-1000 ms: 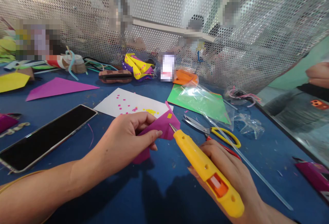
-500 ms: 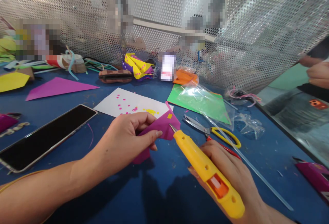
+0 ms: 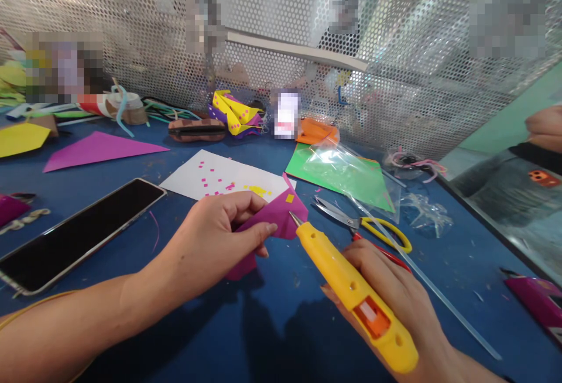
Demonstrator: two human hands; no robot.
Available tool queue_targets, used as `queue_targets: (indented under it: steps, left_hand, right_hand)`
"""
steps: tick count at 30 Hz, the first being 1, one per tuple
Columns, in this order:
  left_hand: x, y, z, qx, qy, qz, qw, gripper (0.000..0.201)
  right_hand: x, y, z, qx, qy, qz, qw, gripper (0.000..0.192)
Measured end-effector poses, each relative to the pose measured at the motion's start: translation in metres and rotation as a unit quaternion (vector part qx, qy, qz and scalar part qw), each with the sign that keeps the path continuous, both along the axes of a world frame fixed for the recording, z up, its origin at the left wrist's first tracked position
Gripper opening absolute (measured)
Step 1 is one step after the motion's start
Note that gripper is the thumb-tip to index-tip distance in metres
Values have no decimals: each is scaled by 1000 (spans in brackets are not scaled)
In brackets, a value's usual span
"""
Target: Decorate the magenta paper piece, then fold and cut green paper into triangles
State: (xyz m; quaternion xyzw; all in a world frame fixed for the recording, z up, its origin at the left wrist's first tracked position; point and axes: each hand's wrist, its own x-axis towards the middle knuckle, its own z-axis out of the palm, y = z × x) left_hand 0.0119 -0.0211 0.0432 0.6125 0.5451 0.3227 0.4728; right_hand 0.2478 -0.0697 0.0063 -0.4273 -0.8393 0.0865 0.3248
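Yellow glue gun [image 3: 336, 272]: in the right hand, metal nozzle pointing up and left at the purple folded paper; whether the tip touches it, I cannot tell
Right hand [image 3: 393, 286]: wrapped around the glue gun's body, some fingers hidden underneath
Left hand [image 3: 223, 225]: pinching the purple folded paper between thumb and fingers
Purple folded paper [image 3: 281, 219]: raised in front of the white sheet, one yellow square [image 3: 290, 198] near its upper corner
White sheet [image 3: 188, 173]: flat on the blue table [image 3: 188, 330], scattered with small pink and yellow paper bits
Scissors [image 3: 345, 217]: blades parted, one handle yellow, one red, just beyond the right hand
Clear stick [image 3: 456, 311]: slanting across the yellow handle to the near right
Green paper [image 3: 342, 178]: behind the scissors, partly under clear plastic
Smartphone [image 3: 83, 233]: dark screen up, left of the left hand
Purple sheet [image 3: 100, 151]: beyond the smartphone, near the yellow paper [image 3: 21, 140]
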Motion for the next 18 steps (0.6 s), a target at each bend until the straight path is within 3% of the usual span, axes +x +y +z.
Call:
queue_targets:
  steps: [18]
  left_hand:
    - [0, 2, 0, 0, 2, 1, 1000, 17]
  right_hand:
    - [0, 0, 3, -10, 10, 7, 1000, 8]
